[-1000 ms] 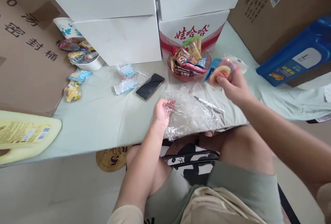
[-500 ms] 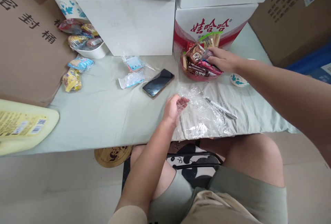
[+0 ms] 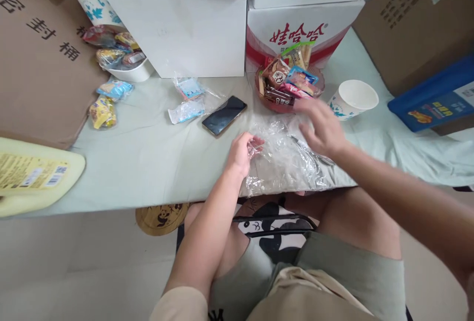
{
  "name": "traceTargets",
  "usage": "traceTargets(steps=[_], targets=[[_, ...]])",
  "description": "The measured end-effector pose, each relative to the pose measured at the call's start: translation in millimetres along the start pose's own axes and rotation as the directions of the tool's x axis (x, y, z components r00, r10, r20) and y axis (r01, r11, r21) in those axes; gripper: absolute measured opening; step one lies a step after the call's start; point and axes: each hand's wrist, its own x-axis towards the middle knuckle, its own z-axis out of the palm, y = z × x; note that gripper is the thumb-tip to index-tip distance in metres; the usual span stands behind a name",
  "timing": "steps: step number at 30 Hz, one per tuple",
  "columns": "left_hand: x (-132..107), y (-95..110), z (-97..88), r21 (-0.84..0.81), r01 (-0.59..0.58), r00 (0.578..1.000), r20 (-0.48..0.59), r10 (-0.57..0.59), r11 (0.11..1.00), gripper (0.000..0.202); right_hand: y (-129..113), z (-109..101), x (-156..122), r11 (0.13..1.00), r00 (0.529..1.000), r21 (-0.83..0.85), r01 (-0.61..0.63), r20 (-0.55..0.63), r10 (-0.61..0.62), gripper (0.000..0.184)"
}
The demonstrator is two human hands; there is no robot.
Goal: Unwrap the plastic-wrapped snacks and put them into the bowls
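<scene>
My left hand (image 3: pixel 242 154) has its fingers curled on the left edge of a clear plastic bag (image 3: pixel 285 160), which lies crumpled along the table's front edge. Blurred by motion, my right hand (image 3: pixel 321 129) hovers over the bag's right side with fingers spread and nothing in it. A pen (image 3: pixel 321 157) shows partly through or beside the bag. Just behind the right hand stands a reddish bowl (image 3: pixel 272 105) of wrapped snacks, where a blue-and-pink packet (image 3: pixel 301 78) rests on top. To its right is a white paper cup (image 3: pixel 353 100) with blue leaves.
A phone (image 3: pixel 224 115) lies left of the bowl, beside two small packets (image 3: pixel 187 109) in clear film. Farther left, a white tub (image 3: pixel 135 73) holds snacks. White boxes (image 3: pixel 177 34) line the back, a yellow bottle (image 3: pixel 37 178) the left edge, a blue package (image 3: pixel 425 99) the right.
My right hand has let go of the blue-and-pink packet in the bowl and drawn back toward me, over the plastic bag. My left hand stays at the bag's edge.
</scene>
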Motion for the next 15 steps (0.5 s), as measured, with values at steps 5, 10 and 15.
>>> traceTargets(steps=[5, 10, 15], targets=[[-1, 20, -34.2, 0.496, -0.197, 0.976, 0.023, 0.215, 0.846, 0.015, -35, 24, -100, 0.999, 0.976, 0.052, -0.006, 0.217, -0.006, 0.043], [-3, 34, -62.5, 0.591, -0.224, 0.898, -0.183, 0.399, 0.775, 0.015, -41, 29, -114, 0.991, 0.941, -0.020, -0.134, 0.311, 0.134, 0.046], [-31, 27, -63.5, 0.786, -0.521, 0.612, 0.073, 0.788, 0.332, 0.024, -46, 27, -104, 0.983, 0.918, -0.033, -0.179, 0.355, 0.179, 0.045]])
